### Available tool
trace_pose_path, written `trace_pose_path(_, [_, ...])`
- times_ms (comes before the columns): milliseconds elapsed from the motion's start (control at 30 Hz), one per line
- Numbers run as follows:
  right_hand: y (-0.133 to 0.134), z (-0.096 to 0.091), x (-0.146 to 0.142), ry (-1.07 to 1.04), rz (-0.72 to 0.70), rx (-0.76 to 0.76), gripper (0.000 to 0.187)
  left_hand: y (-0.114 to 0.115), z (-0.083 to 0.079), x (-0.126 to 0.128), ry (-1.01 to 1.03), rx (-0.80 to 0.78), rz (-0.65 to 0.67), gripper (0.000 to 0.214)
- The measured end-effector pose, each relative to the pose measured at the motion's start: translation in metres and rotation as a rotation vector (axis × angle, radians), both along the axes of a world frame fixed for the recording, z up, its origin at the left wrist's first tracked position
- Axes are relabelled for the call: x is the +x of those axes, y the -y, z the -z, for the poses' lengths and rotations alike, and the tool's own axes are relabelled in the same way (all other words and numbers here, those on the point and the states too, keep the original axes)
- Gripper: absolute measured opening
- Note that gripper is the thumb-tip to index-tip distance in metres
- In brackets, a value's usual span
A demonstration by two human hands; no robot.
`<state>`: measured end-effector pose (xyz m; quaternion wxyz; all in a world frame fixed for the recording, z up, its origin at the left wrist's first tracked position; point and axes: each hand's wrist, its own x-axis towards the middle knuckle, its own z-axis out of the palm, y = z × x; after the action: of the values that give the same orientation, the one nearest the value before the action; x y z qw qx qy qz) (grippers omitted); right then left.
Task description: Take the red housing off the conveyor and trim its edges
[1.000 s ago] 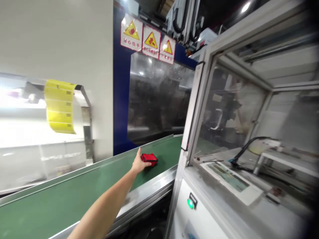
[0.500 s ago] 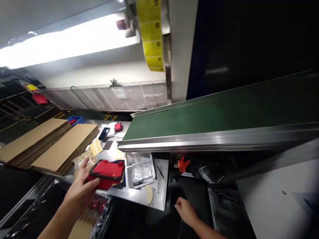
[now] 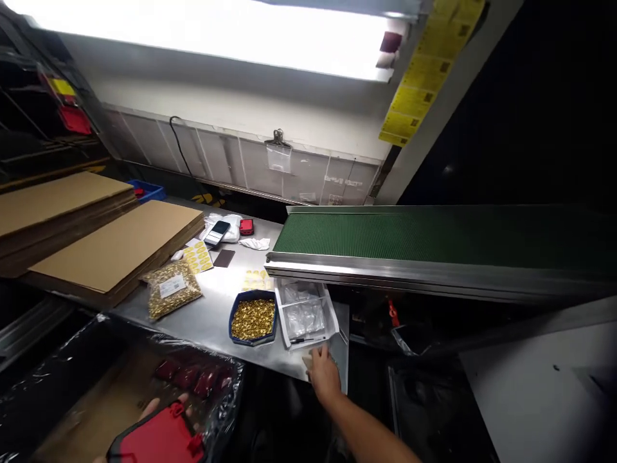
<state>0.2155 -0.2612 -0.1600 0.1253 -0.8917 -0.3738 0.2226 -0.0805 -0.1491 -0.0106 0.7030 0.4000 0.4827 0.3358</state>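
My left hand (image 3: 149,408) holds a red plastic case with a black rim (image 3: 157,440) low at the bottom edge, over a plastic-lined box (image 3: 96,392). Only the fingertips show behind the case. My right hand (image 3: 322,374) reaches to the front edge of the steel table (image 3: 212,308), fingers resting on a small flat piece beside a white tray (image 3: 306,313) of clear bags. A blue tray of small brass parts (image 3: 252,317) sits just left of that tray.
A green conveyor belt (image 3: 434,235) runs off to the right above the table. Flat cardboard stacks (image 3: 110,247) lie on the left. A bag of brass parts (image 3: 169,289), yellow sticker sheets (image 3: 197,257), a phone (image 3: 216,231) and a small red case (image 3: 246,226) lie on the table. Several red cases (image 3: 193,379) sit in the lined box.
My view swung from the conveyor down to the table. My left hand carried the red case off the belt and down over the lined box. My right hand moved up to the table's front edge.
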Motion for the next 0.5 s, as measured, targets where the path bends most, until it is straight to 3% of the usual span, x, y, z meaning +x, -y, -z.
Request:
trace_pose_path(133, [0.001, -0.016, -0.038, -0.177, 0.029, 0.022, 0.036, 0.005, -0.017, -0.038, 0.352, -0.303, -0.046, 0.051])
trace_pose_path(200, [-0.002, -0.036, -0.064, -0.307, -0.005, 0.074, 0.037, 0.008, -0.024, -0.046, 0.520, -0.397, -0.037, 0.054])
trace_pose_path(267, [-0.006, -0.072, -0.090, -0.485, -0.050, 0.163, 0.026, 0.008, -0.025, -0.046, 0.576, -0.458, -0.004, 0.061])
trace_pose_path(367, [-0.014, -0.145, -0.123, -0.801, -0.035, 0.429, 0.034, 0.009, -0.022, -0.039, 0.605, -0.573, 0.035, 0.065])
trace_pose_path(433, [-0.020, -0.187, -0.136, -0.894, -0.199, 0.518, 0.032, 0.013, -0.021, -0.034, 0.635, -0.646, 0.026, 0.058])
trace_pose_path(500, [-0.025, -0.215, -0.142, -0.898, -0.388, 0.562, 0.033, 0.017, -0.024, -0.028, 0.703, -0.729, 0.028, 0.045])
